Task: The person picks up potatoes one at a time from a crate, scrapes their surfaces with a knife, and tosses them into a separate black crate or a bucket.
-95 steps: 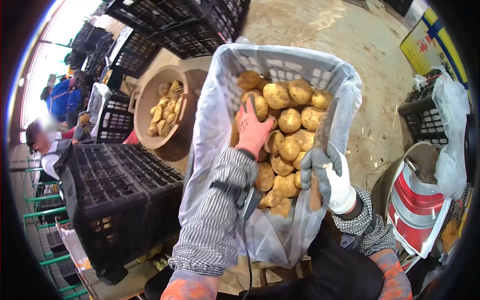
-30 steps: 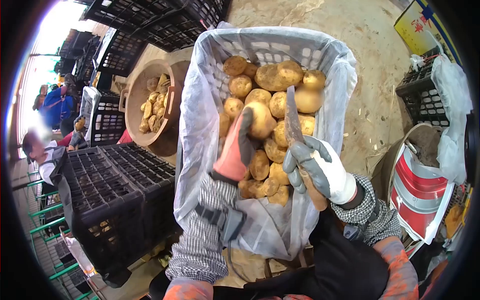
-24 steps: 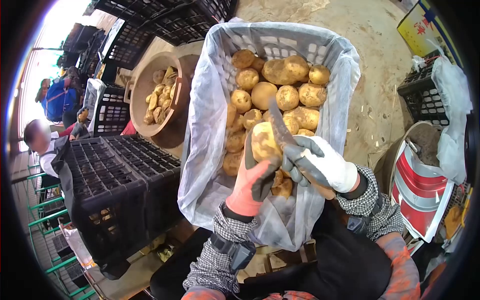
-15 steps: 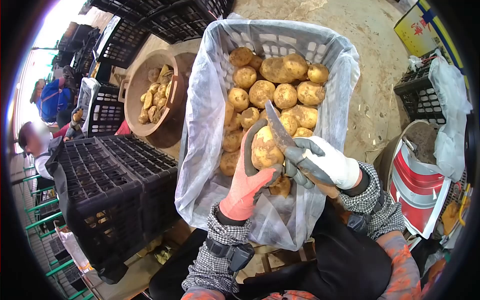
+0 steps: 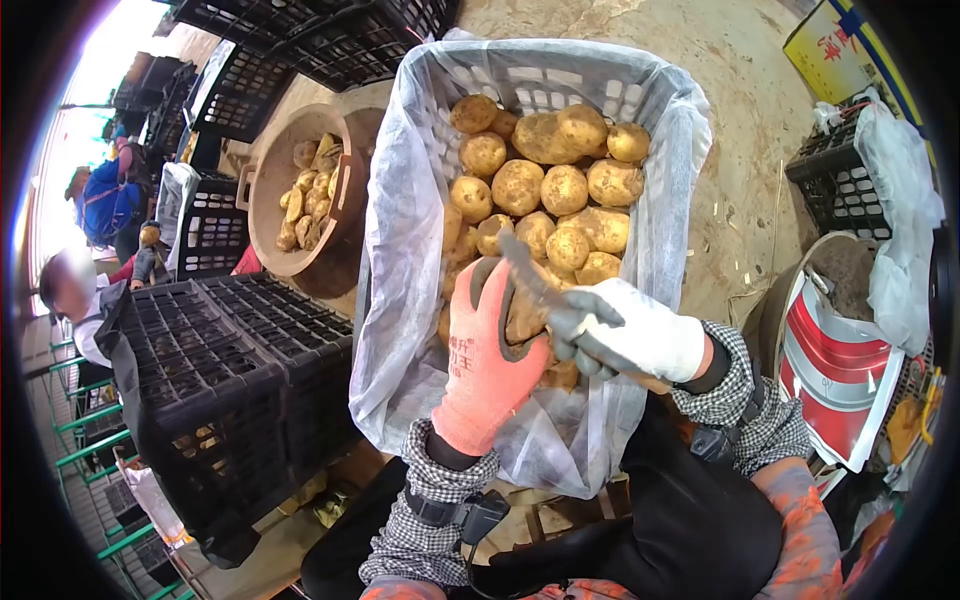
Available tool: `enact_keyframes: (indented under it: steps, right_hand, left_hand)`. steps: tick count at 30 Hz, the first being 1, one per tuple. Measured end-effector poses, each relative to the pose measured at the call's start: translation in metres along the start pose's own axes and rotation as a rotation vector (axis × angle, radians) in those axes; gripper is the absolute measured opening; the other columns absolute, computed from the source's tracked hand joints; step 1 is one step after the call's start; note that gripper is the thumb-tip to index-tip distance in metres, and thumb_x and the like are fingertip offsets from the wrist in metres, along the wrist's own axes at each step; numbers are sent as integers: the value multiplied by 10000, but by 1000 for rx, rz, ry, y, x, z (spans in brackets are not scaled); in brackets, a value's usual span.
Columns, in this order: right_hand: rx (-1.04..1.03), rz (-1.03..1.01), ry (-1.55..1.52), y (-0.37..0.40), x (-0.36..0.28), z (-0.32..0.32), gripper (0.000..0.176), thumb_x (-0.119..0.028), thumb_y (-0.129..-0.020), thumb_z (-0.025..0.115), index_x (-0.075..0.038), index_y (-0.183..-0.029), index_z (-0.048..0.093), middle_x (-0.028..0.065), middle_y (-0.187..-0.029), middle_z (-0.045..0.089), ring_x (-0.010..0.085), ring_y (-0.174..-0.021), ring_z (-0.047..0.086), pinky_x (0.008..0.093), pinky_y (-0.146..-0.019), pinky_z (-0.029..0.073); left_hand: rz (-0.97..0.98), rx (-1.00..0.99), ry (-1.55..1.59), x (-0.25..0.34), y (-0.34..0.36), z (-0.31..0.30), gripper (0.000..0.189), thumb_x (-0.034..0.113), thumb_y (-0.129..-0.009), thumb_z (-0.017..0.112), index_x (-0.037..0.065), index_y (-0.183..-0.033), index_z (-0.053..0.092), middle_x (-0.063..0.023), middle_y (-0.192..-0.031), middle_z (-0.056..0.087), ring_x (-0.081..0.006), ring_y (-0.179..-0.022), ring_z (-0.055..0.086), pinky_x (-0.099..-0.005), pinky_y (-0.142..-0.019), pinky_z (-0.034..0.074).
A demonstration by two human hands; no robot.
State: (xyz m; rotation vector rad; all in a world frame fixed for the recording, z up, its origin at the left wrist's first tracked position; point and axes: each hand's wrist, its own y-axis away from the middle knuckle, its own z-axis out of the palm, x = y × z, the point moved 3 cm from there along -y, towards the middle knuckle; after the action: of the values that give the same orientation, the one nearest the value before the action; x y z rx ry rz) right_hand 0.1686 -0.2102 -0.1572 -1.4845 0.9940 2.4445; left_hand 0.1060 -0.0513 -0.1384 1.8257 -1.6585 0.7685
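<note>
Orange-gloved left hand (image 5: 487,360): fingers curled round one potato (image 5: 522,320), held over the near end of the lined crate (image 5: 672,170). White-gloved right hand (image 5: 630,340): fingers clenched on knife (image 5: 528,275), blade against that potato. Crate contents: loose potatoes (image 5: 540,185). Alongside, left: round tub (image 5: 265,215), black crates (image 5: 200,350).

Basket (image 5: 405,250) at centre, ahead of lap; potatoes (image 5: 545,185) piled in it. Both hands over basket's near end. Left hand (image 5: 485,365) wrapped round potato (image 5: 522,318); right hand (image 5: 630,340) just right of it, gripping knife (image 5: 522,268), blade across held potato. Crate (image 5: 210,350) left of basket, near. Tub (image 5: 262,190) behind crate, cut pieces (image 5: 310,190) in it. Crate stack (image 5: 330,35) behind tub. Bucket (image 5: 830,360) right of basket; small crate (image 5: 835,190) behind bucket, bag (image 5: 905,220) draped over it. Person (image 5: 80,300) far left.
</note>
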Motion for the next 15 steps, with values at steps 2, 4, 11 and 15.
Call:
enact_keyframes:
  steps: [2, 4, 11, 15]
  right_hand:
    - [-74, -172, -53, 0, 2, 3, 424, -456, -930, 521, -44, -850, 578, 8, -592, 522, 87, -517, 505, 237, -474, 412]
    - [104, -14, -280, 0, 0, 1, 300, -339, -916, 514, -45, -915, 572, 15, -622, 545, 82, -518, 507, 240, -475, 417]
    - [-58, -91, -113, 3, 2, 2, 303, -321, -927, 504, -27, -909, 577, 17, -640, 552, 95, -548, 536, 240, -481, 437]
    - [-29, -99, -183, 2, 0, -2, 348, -349, -920, 511, -11, -957, 582, 16, -661, 566, 100, -578, 558, 250, -481, 447]
  left_hand:
    - [-10, 27, -28, 0, 3, 1, 765, 30, -632, 679, 41, -1345, 401, -235, -1316, 387, -415, -1214, 403, -455, -1026, 353]
    - [7, 119, 69, 5, 3, 0, 743, 8, -612, 642, -9, -1319, 417, -221, -1308, 420, -381, -1222, 428, -412, -1040, 345]
    - [63, 121, -216, 9, 0, -4, 782, 21, -593, 700, 5, -1321, 415, -232, -1328, 389, -425, -1198, 396, -497, -1032, 331]
    - [55, 176, -104, 13, -6, -3, 759, 3, -581, 661, -19, -1308, 441, -206, -1282, 465, -347, -1201, 471, -382, -1037, 357]
